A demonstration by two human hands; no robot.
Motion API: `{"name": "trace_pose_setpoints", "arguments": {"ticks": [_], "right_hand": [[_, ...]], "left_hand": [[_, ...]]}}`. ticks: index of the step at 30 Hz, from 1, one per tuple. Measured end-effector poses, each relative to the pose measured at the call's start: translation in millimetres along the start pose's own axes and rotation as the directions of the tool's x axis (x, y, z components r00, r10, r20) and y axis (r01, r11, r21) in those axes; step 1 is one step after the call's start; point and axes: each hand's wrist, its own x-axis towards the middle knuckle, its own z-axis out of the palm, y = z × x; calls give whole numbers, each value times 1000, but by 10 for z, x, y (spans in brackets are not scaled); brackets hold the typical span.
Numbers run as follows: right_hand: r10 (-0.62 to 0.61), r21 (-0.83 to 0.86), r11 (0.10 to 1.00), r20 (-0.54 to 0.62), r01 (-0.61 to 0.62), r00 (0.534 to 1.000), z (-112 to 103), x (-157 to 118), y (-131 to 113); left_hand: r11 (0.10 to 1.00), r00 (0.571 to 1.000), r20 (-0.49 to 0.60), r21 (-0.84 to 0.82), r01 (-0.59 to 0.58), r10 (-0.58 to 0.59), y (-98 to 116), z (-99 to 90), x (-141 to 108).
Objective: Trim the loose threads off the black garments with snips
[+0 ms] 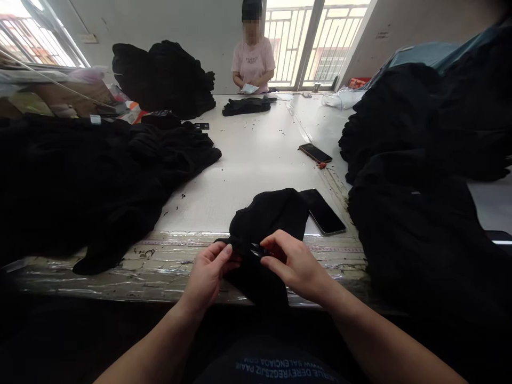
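Observation:
A black garment (pixel 276 213) lies over the near edge of the table, part of it hanging down toward me. My left hand (pixel 212 266) pinches a fold of this cloth between thumb and fingers. In my right hand (pixel 296 261) is a small pair of thread snips (pixel 256 249), gripped between thumb and fingers, their pale blades pointing left toward the pinched fold. A short gap separates the blades from my left fingertips. The fingers of my right hand partly cover the tool's handle.
Beside the garment lies a phone (pixel 326 212), with another phone (pixel 316 153) farther back. Black garments are heaped at left (pixel 100 176) and right (pixel 408 213). Across the white table (pixel 256 154) stands a person in a pink shirt (pixel 254 64), near a folded black garment (pixel 247 106).

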Motion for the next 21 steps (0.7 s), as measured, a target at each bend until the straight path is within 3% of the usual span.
{"name": "trace_pose_setpoints", "arguments": {"ticks": [7, 15, 18, 20, 21], "right_hand": [[-21, 118, 993, -18, 23, 1000, 122, 73, -26], [-95, 107, 989, -63, 101, 993, 172, 52, -31], [-40, 230, 972, -59, 53, 997, 93, 64, 16], [-30, 393, 913, -213, 113, 977, -92, 79, 43], [-23, 456, 869, -352, 193, 936, -209, 85, 46]], "left_hand": [[981, 992, 119, 182, -64, 43, -39, 108, -82], [926, 992, 80, 358, -122, 99, 18, 159, -144], [847, 972, 73, 478, -232, 225, -13, 137, -132], [732, 919, 97, 576, -364, 381, -60, 89, -81], [672, 891, 124, 614, -415, 437, -85, 61, -44]]}}
